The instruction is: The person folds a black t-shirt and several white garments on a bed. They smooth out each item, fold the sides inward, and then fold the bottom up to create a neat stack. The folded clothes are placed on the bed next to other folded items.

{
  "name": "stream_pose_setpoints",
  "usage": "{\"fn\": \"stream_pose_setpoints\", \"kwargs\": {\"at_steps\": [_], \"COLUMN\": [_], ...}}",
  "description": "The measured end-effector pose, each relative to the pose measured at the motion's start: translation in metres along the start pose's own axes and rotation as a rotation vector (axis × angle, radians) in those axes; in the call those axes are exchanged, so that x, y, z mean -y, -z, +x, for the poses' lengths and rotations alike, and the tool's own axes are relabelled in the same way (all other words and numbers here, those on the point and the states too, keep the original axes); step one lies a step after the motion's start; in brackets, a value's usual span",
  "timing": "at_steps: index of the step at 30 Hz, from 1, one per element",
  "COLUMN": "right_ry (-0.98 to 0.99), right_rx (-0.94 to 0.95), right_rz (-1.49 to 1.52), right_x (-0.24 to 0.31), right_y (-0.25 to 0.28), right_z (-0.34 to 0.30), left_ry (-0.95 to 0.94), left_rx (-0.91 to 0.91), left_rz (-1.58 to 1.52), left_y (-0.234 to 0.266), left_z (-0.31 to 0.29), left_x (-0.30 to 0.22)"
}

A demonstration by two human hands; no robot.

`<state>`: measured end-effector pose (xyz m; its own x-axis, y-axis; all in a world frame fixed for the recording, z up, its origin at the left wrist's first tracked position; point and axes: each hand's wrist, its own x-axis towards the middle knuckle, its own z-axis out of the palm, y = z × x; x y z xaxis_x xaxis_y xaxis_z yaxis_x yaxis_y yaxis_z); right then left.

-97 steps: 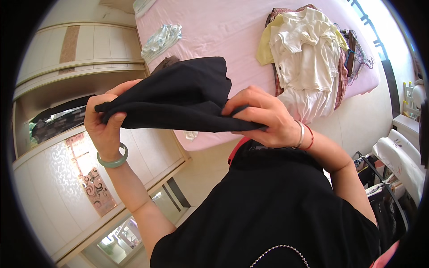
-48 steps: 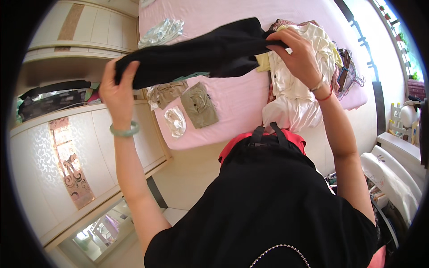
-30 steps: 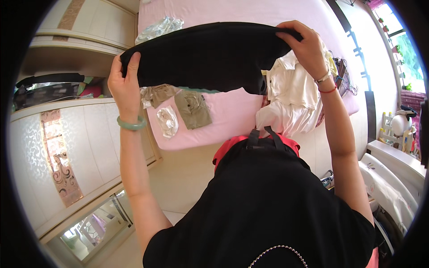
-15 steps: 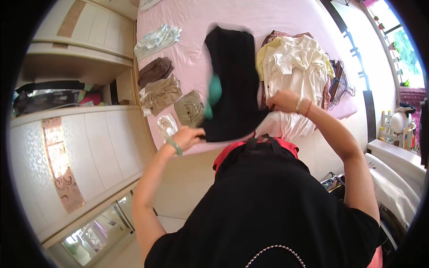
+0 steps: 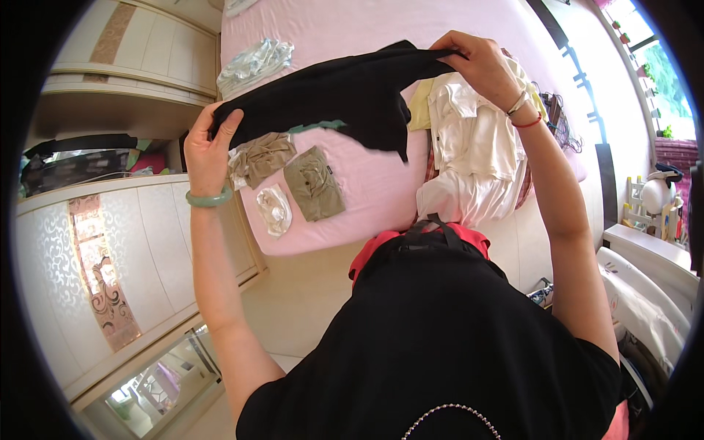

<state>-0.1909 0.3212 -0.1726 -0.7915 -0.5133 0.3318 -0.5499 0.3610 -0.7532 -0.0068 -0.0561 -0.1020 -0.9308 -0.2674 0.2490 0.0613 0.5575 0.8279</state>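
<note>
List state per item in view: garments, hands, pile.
black garment: held up, stretched between both hands over the bed
left hand: gripping its left end
right hand: gripping its right end
olive garment: folded, flat on bed
tan garment: loosely folded
clothes pile: unfolded heap

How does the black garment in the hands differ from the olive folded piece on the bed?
The black garment is held up in the air, stretched between the left hand and right hand; the olive folded piece lies flat on the pink bed, untouched. The black garment is spread wide and loose, while the olive piece is folded into a small compact rectangle. The two differ in colour, black against olive. Both are clothing.
</note>
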Motion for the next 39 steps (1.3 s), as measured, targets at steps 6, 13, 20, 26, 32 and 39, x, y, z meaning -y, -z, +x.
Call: {"fn": "stream_pose_setpoints", "kwargs": {"at_steps": [6,13,20,26,32,39], "right_ry": [0.003,0.044,0.094,0.348,0.004,0.168], "right_rx": [-0.073,-0.16,-0.283,-0.535,0.356,0.011], "right_rz": [-0.08,-0.143,-0.171,-0.111,-0.289,-0.09], "right_x": [-0.01,-0.016,-0.01,0.033,-0.036,0.002], "right_y": [0.003,0.012,0.021,0.025,-0.003,0.018], "right_z": [-0.003,0.006,0.024,-0.015,-0.055,-0.005], "left_ry": [0.002,0.0,-0.1,-0.786,-0.205,0.169], "left_rx": [0.033,0.03,-0.184,-0.513,0.527,0.007], "left_rz": [-0.054,-0.125,0.297,0.158,0.42,-0.439], "left_y": [-0.008,-0.008,-0.002,-0.032,-0.025,0.002], "left_z": [0.004,0.014,0.052,0.022,-0.04,0.017], "left_x": [-0.013,-0.031,-0.052,-0.061,0.067,-0.007]}}
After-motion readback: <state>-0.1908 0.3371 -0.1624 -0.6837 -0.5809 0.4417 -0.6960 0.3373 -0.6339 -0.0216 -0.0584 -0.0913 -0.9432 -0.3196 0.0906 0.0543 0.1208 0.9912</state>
